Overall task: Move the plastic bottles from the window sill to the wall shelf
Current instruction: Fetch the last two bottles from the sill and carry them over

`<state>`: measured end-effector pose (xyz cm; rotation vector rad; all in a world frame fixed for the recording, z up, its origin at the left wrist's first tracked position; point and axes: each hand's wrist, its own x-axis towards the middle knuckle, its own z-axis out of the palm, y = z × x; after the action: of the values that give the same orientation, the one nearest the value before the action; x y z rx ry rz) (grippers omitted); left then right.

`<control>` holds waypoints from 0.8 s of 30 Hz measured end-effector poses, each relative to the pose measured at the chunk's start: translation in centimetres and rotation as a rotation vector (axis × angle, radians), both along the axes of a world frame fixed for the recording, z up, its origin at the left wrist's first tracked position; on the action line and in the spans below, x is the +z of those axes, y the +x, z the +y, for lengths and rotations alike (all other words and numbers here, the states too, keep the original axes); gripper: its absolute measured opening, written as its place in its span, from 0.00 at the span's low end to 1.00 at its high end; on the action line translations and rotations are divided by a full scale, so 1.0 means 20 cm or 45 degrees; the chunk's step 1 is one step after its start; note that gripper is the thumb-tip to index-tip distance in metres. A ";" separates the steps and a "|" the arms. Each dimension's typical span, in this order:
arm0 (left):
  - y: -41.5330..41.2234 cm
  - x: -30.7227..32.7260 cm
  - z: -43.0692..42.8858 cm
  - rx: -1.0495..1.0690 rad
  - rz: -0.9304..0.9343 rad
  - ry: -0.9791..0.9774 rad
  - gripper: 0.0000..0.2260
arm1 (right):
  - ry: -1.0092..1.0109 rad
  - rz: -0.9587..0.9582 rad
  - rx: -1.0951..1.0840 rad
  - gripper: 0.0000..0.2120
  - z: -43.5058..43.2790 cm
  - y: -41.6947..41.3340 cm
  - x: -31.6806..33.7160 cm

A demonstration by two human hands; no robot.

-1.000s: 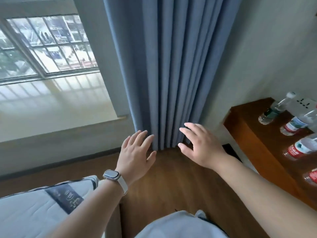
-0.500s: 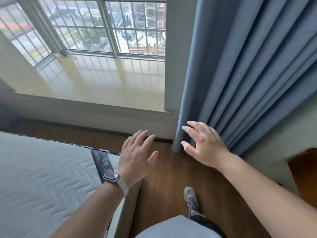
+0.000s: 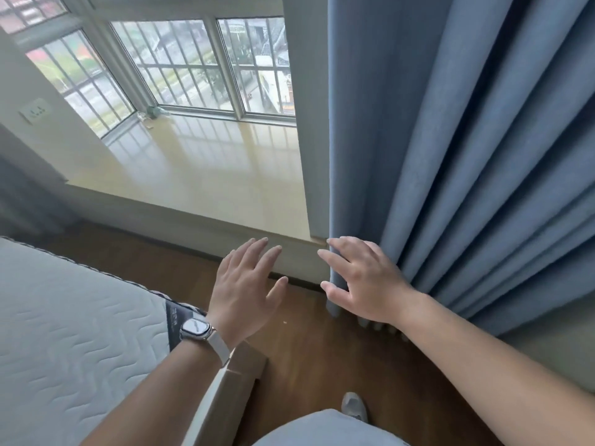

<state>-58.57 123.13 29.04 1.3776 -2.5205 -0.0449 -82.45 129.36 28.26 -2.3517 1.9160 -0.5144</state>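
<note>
The glossy cream window sill (image 3: 199, 175) stretches ahead of me below the barred window. One small clear plastic bottle (image 3: 156, 111) lies in its far left corner against the window frame. My left hand (image 3: 244, 291), with a watch on the wrist, hovers palm down and fingers spread just short of the sill's near edge. My right hand (image 3: 360, 284) is beside it, also spread and holding nothing, its fingers close to the curtain's edge. The wall shelf is out of view.
A blue curtain (image 3: 467, 156) hangs on the right, reaching the wood floor (image 3: 322, 355). A white mattress (image 3: 70, 333) on a bed frame fills the lower left. A wall socket (image 3: 35, 111) sits at the left. My shoe (image 3: 354, 407) shows at the bottom.
My view has swung left from the shelf with bottles and the curtain to the window sill. Both hands stay spread and held out in front of me, now nearer the sill.
</note>
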 end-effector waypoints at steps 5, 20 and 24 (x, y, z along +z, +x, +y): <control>-0.07 0.04 -0.07 0.103 -0.011 -0.048 0.26 | 0.039 0.002 0.112 0.26 -0.18 -0.09 0.03; 0.26 0.11 -0.61 0.276 -0.084 -0.162 0.24 | 0.146 0.074 0.323 0.25 -0.87 0.16 0.18; 0.36 0.09 -0.84 0.321 -0.050 -0.114 0.24 | 0.163 0.173 0.308 0.28 -1.12 0.27 0.21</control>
<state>-51.43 106.37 30.82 1.6610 -2.3271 0.1433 -77.12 106.96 32.48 -2.5423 1.6241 -0.2120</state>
